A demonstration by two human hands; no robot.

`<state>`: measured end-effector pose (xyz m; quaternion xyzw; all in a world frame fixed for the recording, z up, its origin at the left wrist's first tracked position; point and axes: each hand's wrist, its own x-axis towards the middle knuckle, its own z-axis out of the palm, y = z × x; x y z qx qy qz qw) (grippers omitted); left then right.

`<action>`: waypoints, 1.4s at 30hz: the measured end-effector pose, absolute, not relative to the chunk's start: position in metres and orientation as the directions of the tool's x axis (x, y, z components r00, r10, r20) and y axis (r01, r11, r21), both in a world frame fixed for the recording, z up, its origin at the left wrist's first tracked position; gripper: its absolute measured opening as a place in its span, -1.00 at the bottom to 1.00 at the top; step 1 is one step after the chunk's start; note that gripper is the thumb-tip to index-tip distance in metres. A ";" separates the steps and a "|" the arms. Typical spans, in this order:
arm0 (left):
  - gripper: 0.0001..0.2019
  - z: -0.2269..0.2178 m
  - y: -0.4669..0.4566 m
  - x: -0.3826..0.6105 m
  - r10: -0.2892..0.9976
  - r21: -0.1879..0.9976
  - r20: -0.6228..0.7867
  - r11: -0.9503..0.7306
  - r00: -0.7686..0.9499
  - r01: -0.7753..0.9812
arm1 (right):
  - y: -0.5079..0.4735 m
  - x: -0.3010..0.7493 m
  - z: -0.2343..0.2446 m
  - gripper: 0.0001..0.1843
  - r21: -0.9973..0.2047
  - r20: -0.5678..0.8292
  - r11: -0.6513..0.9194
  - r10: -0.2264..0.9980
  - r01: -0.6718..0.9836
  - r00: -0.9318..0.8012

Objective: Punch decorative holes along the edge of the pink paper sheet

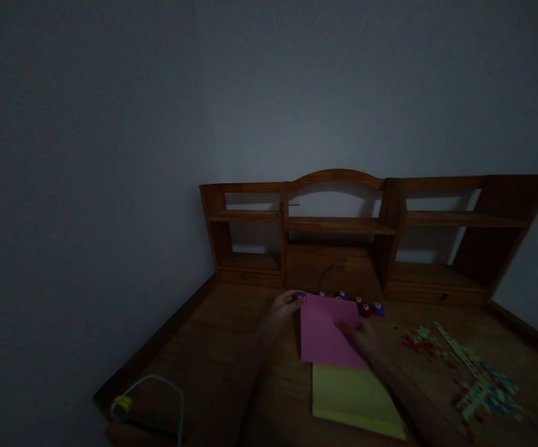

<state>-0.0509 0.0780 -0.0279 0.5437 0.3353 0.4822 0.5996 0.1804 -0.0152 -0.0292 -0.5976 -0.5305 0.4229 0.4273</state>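
My left hand is closed on a small purple piece at the upper left corner of a pink sheet of paper. My right hand grips the pink sheet near its right edge, thumb on top and the other fingers mostly hidden. Below the pink sheet, partly covered by it, lies a pad or stack of yellow paper. Beyond the sheet stand several small rounded pieces with white tops, among them a red piece and a purple piece. The room is dim, so fine detail is lost.
A wooden shelf unit stands along the back of the wooden desk. Small red, blue and pale pieces lie scattered with pale strips on the right. A yellow object with a white cord sits at front left.
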 end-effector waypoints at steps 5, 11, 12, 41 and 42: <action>-0.48 -0.028 0.076 -0.052 0.948 0.978 0.114 -0.055 0.297 -0.200 | -0.014 0.179 -0.032 -0.30 -0.972 -0.105 -0.118 0.992 0.205 0.074; -0.49 -0.022 0.073 -0.052 0.951 0.978 0.090 -0.029 0.297 -0.205 | -0.013 0.177 -0.033 -0.32 -0.980 -0.089 -0.100 0.993 0.173 0.072; -0.49 -0.022 0.073 -0.051 0.951 0.977 0.082 -0.018 0.297 -0.213 | -0.014 0.176 -0.032 -0.33 -0.979 -0.092 -0.105 0.993 0.175 0.079; -0.48 -0.026 0.073 -0.047 0.937 0.976 0.127 -0.060 0.326 -0.209 | -0.019 0.173 -0.024 -0.32 -0.979 -0.103 -0.116 0.991 0.168 0.085; -0.48 -0.026 0.072 -0.047 0.943 0.977 0.119 -0.056 0.311 -0.206 | -0.019 0.172 -0.023 -0.32 -0.980 -0.099 -0.114 0.990 0.165 0.097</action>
